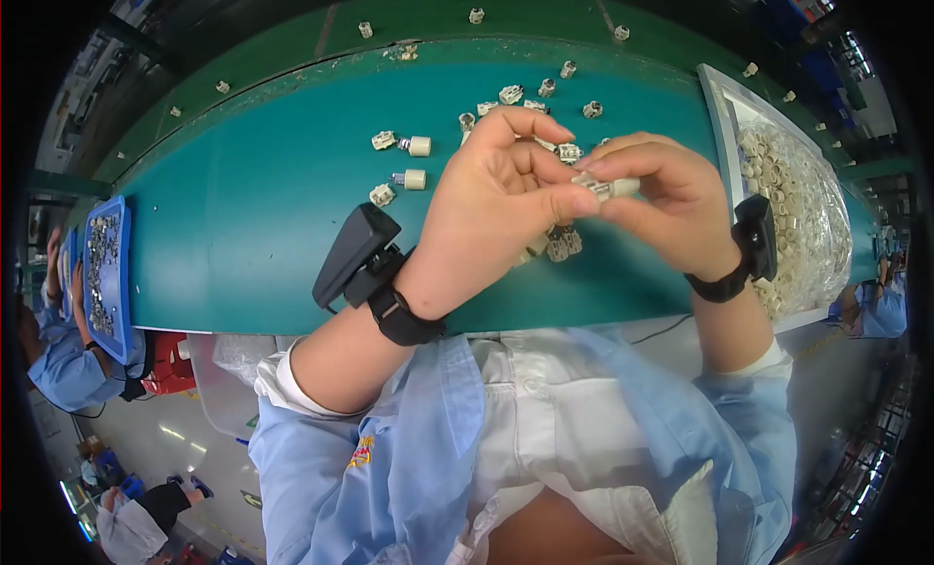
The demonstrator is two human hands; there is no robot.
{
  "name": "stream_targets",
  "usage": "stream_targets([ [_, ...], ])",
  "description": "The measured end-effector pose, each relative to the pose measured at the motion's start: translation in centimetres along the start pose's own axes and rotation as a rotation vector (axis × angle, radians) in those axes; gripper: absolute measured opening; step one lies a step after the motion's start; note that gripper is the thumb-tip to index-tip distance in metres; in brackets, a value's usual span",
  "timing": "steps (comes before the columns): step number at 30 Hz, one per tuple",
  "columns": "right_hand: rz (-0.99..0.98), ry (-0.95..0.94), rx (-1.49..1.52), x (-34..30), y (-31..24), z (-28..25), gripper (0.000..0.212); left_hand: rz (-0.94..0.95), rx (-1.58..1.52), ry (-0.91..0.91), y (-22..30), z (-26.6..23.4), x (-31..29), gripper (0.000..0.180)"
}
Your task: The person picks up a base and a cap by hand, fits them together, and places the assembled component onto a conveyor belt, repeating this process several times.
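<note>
Above the green work surface my two hands meet over one small part. My left hand (494, 197) pinches a small white plastic fitting (595, 187) between thumb and fingers. At its right end sits a cream cap (626, 187), which the thumb and fingers of my right hand (673, 194) grip. Whether the cap is fully on the fitting cannot be told. Under my hands lie several loose white fittings (564, 242), partly hidden. To the left of my left hand are two capped pieces, an upper one (418, 146) and a lower one (413, 180), with loose fittings (382, 194) beside them.
A white box (721, 127) lined with clear plastic stands at the right, filled with cream caps (778, 191). At the far left is a blue tray (125, 273) of small parts, near another person's hands. Fittings dot the green belt (282, 54) beyond.
</note>
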State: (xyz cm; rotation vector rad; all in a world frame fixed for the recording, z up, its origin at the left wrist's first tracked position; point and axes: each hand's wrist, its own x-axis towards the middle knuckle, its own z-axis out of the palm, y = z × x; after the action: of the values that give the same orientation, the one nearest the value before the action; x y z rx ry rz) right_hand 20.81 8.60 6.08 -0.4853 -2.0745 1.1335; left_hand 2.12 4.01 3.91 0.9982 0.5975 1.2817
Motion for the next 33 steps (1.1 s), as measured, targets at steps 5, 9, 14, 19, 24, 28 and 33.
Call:
stream_targets([
  [5, 0.061, 0.071, -0.213, 1.9, -0.1, -3.6, 0.022, -0.069, 0.171, 0.045, 1.4, 0.1, 3.6, 0.040],
  [9, 0.058, 0.210, -0.888, 6.1, 2.2, -14.5, 0.024, -0.054, 0.381, 0.118, 3.4, -1.1, 6.5, 0.034],
  [14, 0.483, 0.083, -1.245, 9.9, 11.1, -28.4, 0.025, -0.108, 0.551, 0.240, 5.4, -2.6, 10.9, 0.021],
  [19, 0.654, -0.026, -1.196, 9.8, 17.0, -33.2, 0.024, -0.204, 0.505, 0.261, 6.0, -2.9, 10.7, 0.016],
  [24, 0.640, -0.058, -1.167, 9.4, 17.1, -34.8, 0.040, -0.159, 0.470, 0.224, 5.1, -3.6, 9.3, 0.012],
  [28, 0.586, 0.001, -1.378, 9.4, 15.1, -34.2, 0.062, -0.140, 0.454, 0.194, 3.7, -4.0, 9.0, 0.012],
  [33, 0.384, -0.133, -0.995, 10.8, 14.3, -29.5, 0.060, -0.129, 0.453, 0.188, 4.1, -3.5, 8.8, 0.012],
])
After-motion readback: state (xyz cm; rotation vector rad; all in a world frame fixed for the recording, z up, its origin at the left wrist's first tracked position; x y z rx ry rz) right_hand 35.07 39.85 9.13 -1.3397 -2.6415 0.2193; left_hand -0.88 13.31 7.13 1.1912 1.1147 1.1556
